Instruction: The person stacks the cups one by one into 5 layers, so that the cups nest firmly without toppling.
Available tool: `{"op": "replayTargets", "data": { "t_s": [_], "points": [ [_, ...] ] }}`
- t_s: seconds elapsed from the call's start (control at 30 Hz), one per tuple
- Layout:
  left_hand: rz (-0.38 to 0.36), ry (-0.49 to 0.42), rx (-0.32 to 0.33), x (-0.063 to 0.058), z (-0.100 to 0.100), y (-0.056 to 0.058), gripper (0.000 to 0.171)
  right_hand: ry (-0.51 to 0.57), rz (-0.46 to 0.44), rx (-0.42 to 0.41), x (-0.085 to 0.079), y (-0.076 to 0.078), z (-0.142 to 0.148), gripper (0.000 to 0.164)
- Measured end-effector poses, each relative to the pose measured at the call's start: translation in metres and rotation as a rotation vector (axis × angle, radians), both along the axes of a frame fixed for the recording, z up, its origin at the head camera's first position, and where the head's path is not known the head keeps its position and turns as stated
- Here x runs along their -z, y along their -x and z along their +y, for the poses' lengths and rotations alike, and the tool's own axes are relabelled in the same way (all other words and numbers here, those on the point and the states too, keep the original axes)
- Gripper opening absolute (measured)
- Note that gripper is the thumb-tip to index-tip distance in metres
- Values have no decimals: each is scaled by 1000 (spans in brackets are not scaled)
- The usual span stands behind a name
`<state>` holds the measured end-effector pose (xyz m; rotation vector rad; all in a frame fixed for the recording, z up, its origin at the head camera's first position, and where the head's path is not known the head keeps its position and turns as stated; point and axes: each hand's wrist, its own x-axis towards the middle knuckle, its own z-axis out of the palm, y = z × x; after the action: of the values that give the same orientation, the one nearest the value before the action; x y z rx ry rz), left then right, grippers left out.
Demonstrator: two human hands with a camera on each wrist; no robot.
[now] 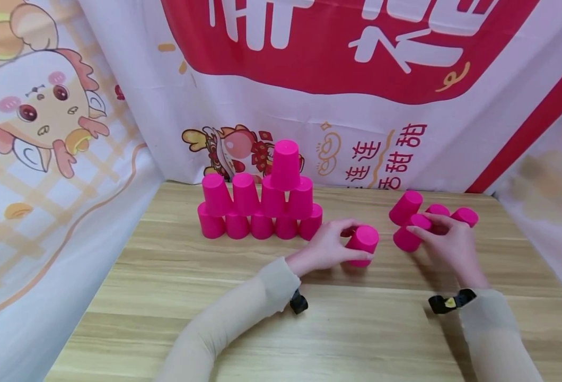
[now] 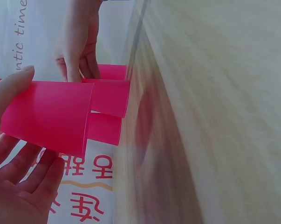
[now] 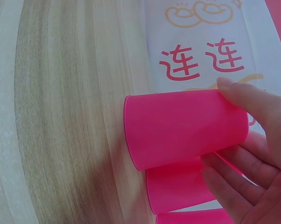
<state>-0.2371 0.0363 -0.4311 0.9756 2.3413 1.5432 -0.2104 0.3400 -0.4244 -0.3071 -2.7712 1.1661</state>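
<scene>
My left hand (image 1: 326, 246) grips an upside-down pink plastic cup (image 1: 364, 241), thumb on one side and fingers on the other. In the left wrist view this cup (image 2: 49, 116) has its rim a little off the tabletop. Farther right, my right hand (image 1: 453, 244) holds another inverted pink cup (image 1: 409, 236) between thumb and fingers; whether its rim touches the table I cannot tell. Left of both hands stands a stack of inverted pink cups: a bottom row (image 1: 262, 227), a second row (image 1: 245, 195) and a single cup (image 1: 286, 165) on top, toward the right side.
Behind my right hand stand more pink cups, one at the left (image 1: 405, 208) and others (image 1: 466, 216) partly hidden by the hand. The wooden table (image 1: 166, 286) ends at a printed white and red cloth (image 1: 338, 111). Another printed cloth (image 1: 119, 159) hangs at the left.
</scene>
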Motion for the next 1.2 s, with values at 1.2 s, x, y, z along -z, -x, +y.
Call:
{"op": "replayTargets", "data": {
  "t_s": [1.2],
  "points": [
    [230,-42,-185,-26,-131,-35,58,-10,5,1,0,-1,0,84]
  ]
}}
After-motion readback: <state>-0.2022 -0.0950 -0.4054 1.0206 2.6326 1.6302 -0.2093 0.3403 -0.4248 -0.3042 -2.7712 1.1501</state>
